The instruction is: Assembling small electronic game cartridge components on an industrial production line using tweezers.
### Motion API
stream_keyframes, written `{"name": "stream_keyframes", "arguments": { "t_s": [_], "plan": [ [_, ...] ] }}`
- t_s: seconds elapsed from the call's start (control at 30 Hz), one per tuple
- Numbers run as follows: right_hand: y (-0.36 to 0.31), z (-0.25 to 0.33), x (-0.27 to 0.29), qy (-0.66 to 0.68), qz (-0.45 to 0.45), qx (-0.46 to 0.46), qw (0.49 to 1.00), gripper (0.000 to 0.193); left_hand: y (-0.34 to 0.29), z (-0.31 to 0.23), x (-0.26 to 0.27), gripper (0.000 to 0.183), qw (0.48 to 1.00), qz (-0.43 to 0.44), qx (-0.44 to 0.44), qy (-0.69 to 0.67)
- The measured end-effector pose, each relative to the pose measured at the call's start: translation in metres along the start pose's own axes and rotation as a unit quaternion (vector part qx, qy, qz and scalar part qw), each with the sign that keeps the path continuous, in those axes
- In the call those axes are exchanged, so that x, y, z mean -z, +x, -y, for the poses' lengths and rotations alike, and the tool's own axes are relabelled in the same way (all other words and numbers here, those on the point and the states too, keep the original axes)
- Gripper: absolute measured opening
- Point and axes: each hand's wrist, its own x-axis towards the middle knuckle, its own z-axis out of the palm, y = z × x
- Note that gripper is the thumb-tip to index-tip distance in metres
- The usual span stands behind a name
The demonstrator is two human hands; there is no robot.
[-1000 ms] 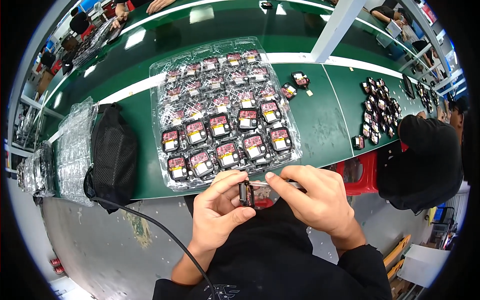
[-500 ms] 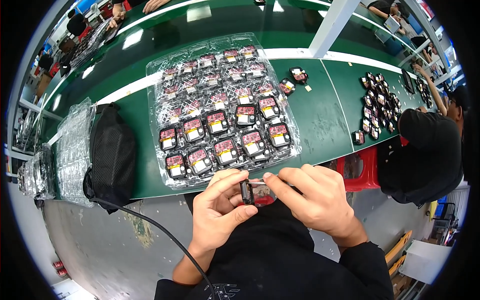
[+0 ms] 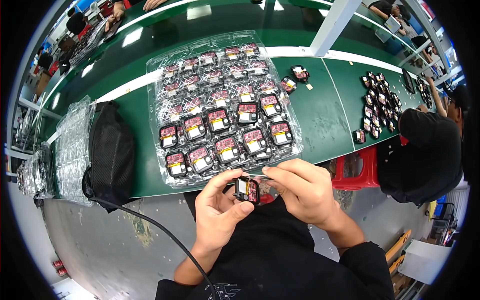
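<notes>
My left hand [image 3: 220,207] pinches a small black device housing [image 3: 254,191] by its edges, between thumb and fingers. The housing's open face shows a red circuit board and a pale block with a strip of yellow. My right hand [image 3: 305,192] grips a thin metal tool [image 3: 258,176] that looks like tweezers. Its tip is at the housing's upper edge; whether it touches cannot be made out. Just beyond my hands lies a clear plastic tray [image 3: 295,107], where several similar housings [image 3: 227,149] sit in rows.
The tray rests on a green table [image 3: 327,120]. To its left stand a black mesh bag [image 3: 112,150] and stacked clear trays [image 3: 72,145]. A black cable [image 3: 160,232] runs to me. On the right are a pile of housings [image 3: 380,105], a red stool [image 3: 357,175] and a co-worker [image 3: 425,155].
My left hand has turned the housing from edge-on so its circuit board face now shows. My right hand has shifted slightly left and up with the tool.
</notes>
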Motion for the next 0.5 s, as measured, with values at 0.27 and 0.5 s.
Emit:
{"name": "stream_keyframes", "arguments": {
  "t_s": [0.27,0.5],
  "plan": [
    [0.002,0.012,0.018,-0.179,0.052,0.100,0.977,0.036,0.003,-0.003,0.002,0.057,0.996,0.020,-0.034,0.076],
    [0.001,0.010,0.016,-0.213,0.051,0.129,0.967,0.033,0.002,-0.003,0.003,0.058,0.990,0.034,-0.045,0.128]
  ]
}}
